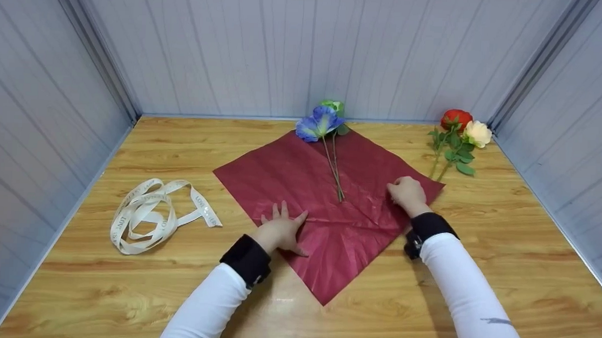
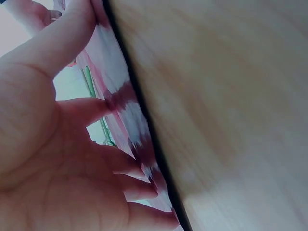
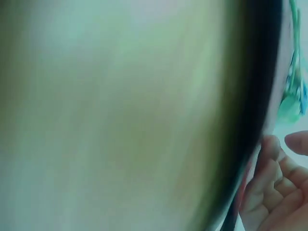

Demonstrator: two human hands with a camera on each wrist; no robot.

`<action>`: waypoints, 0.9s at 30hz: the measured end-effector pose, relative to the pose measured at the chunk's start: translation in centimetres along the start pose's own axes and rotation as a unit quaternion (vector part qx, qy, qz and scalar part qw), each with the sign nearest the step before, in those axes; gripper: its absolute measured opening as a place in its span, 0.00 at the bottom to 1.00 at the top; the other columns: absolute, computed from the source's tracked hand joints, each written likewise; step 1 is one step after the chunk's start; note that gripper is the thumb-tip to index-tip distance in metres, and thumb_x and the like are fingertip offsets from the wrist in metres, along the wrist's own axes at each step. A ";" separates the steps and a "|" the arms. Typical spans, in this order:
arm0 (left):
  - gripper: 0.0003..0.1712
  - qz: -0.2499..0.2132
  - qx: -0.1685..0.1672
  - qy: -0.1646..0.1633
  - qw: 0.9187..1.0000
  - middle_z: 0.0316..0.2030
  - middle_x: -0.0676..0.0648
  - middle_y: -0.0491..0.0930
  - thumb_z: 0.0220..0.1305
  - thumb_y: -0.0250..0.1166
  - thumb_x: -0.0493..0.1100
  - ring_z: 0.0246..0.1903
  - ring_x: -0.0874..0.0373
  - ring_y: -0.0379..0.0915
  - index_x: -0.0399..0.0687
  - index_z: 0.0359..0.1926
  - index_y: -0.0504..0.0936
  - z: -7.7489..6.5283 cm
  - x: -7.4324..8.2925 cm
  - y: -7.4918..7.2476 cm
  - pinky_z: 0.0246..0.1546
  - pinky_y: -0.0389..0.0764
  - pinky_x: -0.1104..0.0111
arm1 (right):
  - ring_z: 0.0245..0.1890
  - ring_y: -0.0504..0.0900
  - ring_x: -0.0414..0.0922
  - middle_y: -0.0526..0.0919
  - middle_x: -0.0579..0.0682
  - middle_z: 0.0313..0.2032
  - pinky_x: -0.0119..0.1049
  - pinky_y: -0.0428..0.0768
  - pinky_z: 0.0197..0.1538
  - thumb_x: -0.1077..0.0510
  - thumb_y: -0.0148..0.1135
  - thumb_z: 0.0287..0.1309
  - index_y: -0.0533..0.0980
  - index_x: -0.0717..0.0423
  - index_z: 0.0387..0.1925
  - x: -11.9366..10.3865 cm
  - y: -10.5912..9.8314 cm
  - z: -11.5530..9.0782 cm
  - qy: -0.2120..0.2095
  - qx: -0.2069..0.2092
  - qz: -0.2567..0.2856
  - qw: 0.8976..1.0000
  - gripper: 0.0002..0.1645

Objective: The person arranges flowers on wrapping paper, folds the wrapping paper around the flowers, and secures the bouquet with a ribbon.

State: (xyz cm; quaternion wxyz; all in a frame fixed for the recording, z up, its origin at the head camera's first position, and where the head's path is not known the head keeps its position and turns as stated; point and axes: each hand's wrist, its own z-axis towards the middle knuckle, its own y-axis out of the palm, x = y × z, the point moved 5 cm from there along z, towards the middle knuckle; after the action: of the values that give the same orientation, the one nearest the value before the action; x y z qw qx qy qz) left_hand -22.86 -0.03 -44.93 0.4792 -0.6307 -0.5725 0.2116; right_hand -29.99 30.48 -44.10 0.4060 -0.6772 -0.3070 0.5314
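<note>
5 left fingers (image 1: 284, 210) spread on paper (image 1: 281, 163), right fingers (image 3: 271, 147), hold unclear, headcam-only ribbon (image 1: 121, 227)

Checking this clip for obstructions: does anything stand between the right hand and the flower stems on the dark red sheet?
Nothing visible does. In the head view, only bare, creased sheet lies between the right hand and the stems. The red flower and cream flower lie off that path, by the sheet's right corner.

Head view: bright, even illumination; sheen on paper (image 1: 336, 245) at 6 o'clock; soft shadow beside right sleeve (image 1: 472, 295). Wrist views: table (image 3: 120, 120) blurred; left overexposed at 10 o'clock; right green-tinted.
</note>
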 end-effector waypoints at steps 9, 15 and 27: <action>0.59 -0.003 -0.002 0.000 1.000 0.72 0.29 0.33 0.47 0.71 0.63 0.71 0.32 0.27 0.60 0.74 0.49 0.0 0.0 0.0 0.64 0.43 0.34 | 0.50 0.77 0.64 0.77 0.70 0.50 0.54 0.77 0.45 0.50 0.48 0.59 0.73 0.70 0.47 4.4 -3.0 -0.3 0.088 0.045 -0.044 0.994 0.27; 0.59 0.002 -0.005 0.000 1.000 0.72 0.30 0.33 0.46 0.71 0.64 0.71 0.32 0.27 0.60 0.74 0.49 0.1 0.0 0.1 0.63 0.43 0.34 | 0.60 0.67 0.67 0.64 0.74 0.60 0.56 0.68 0.59 0.50 0.48 0.58 0.55 0.75 0.64 6.1 -3.1 -0.6 0.160 0.025 0.003 0.987 0.40; 0.59 -0.003 -0.009 0.001 1.000 0.72 0.29 0.32 0.47 0.71 0.64 0.71 0.32 0.26 0.60 0.74 0.48 0.1 0.0 0.1 0.63 0.42 0.34 | 0.59 0.71 0.62 0.68 0.71 0.60 0.49 0.74 0.55 0.50 0.42 0.60 0.67 0.73 0.59 6.7 -3.0 -1.0 0.177 -0.035 -0.006 0.984 0.34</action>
State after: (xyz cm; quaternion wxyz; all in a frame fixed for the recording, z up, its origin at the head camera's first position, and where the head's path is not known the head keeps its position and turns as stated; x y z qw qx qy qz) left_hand -22.89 0.00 -45.02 0.4747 -0.6334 -0.5760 0.2042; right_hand -27.34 37.43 -44.49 0.4334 -0.7726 -0.2525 0.3893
